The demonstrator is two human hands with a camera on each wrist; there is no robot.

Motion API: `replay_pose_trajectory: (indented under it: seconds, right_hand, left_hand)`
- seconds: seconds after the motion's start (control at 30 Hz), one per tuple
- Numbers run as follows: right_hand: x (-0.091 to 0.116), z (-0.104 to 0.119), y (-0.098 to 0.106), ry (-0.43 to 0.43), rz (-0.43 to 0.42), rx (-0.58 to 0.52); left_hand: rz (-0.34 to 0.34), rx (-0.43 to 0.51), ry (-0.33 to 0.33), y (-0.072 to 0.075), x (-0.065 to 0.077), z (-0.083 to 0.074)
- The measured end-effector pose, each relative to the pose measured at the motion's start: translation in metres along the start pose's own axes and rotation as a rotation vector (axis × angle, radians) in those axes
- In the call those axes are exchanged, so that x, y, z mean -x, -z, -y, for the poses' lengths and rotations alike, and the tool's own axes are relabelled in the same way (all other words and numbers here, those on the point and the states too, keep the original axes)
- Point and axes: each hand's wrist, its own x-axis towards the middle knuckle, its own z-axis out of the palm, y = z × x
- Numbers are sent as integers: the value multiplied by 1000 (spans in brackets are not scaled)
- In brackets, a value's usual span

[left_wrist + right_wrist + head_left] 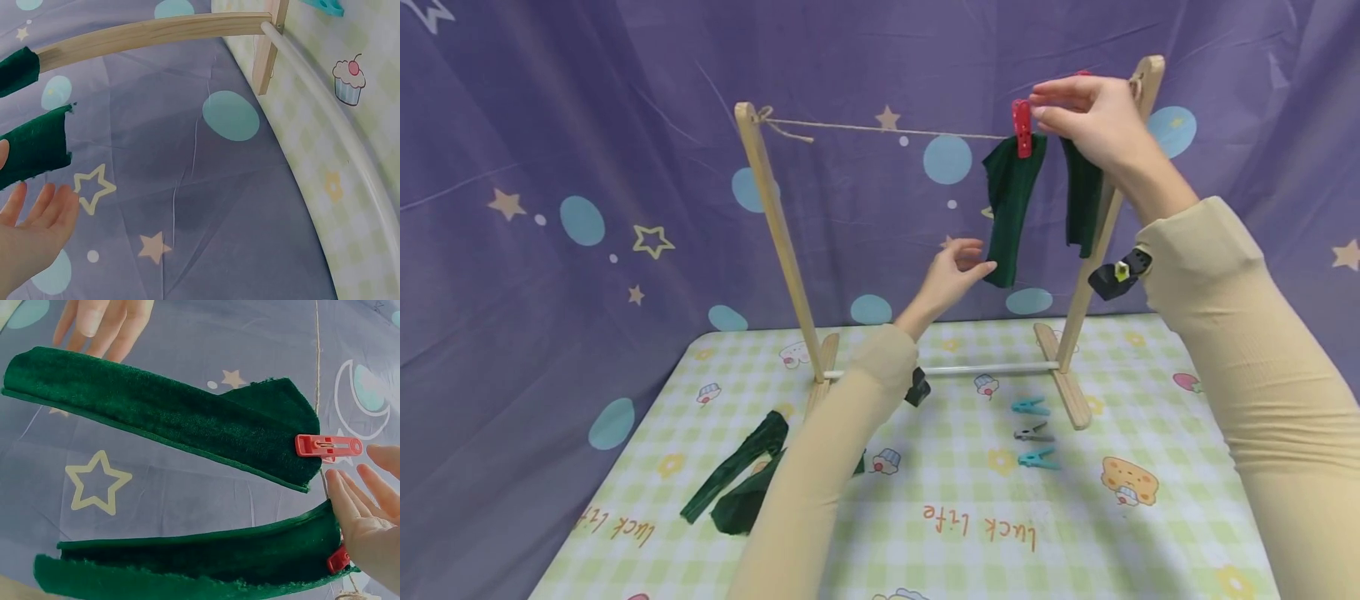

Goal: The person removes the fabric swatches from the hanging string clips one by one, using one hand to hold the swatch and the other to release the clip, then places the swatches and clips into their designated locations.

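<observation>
A strip of dark green cloth (1015, 208) hangs from the string (880, 128), held by a red clothespin (1022, 129). My right hand (1097, 117) is right beside that clothespin; in the right wrist view its fingers (375, 487) are spread apart with nothing between them. My left hand (951, 271) is at the cloth's lower end, thumb tip near its edge and fingers extended, as the left wrist view also shows. A second green cloth piece (1081, 200) hangs further right, pinned by another red clothespin (339, 559), partly covered by my right hand in the head view.
The string runs between two wooden posts (782, 242) joined by a white rod (992, 369). Two teal clothespins (1037, 458) and a grey one (1033, 433) lie on the checked tablecloth (970, 567). More green cloth (737, 467) lies at left, partly hidden by my left arm.
</observation>
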Motion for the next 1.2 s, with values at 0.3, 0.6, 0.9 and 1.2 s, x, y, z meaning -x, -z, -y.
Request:
replay_pose_trajectory:
  seconds: [0.3,0.6,0.9,1.2]
  right_hand:
    - [-7,2,-3,-50,17,49]
    - [-10,0,-5,-73,25,35]
    - [-12,0,-6,-58,35,-21]
    - [-9,-1,-4,-49,38,-20]
  left_hand:
    - [7,8,38,-8,-4,6]
    - [-28,30,69,-19,-4,6]
    - [-94,90,42,-25,-6,7]
    - [-177,155,5,-22,-2,7]
